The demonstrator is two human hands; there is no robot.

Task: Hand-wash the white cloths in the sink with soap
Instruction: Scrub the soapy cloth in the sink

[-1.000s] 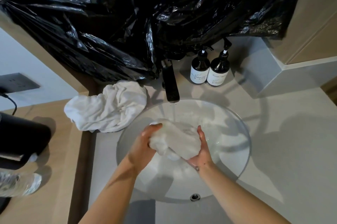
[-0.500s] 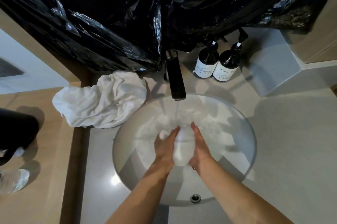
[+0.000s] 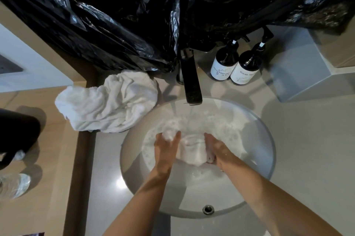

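The wet white cloth [image 3: 192, 149] is gripped at its two ends by the curled fingers of the left hand [image 3: 166, 146] and right hand [image 3: 217, 148] in the sudsy sink [image 3: 255, 174], and is best rubbed against itself under the faucet [image 3: 191, 82] stream.

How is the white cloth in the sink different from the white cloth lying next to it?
The cloth in the sink sits in foamy water under the running tap; the cloth on the counter lies outside the basin. The left hand and right hand grip the sink cloth; nothing touches the counter cloth. The sink cloth is bunched small; the counter cloth is a bigger heap. Both are white and crumpled.
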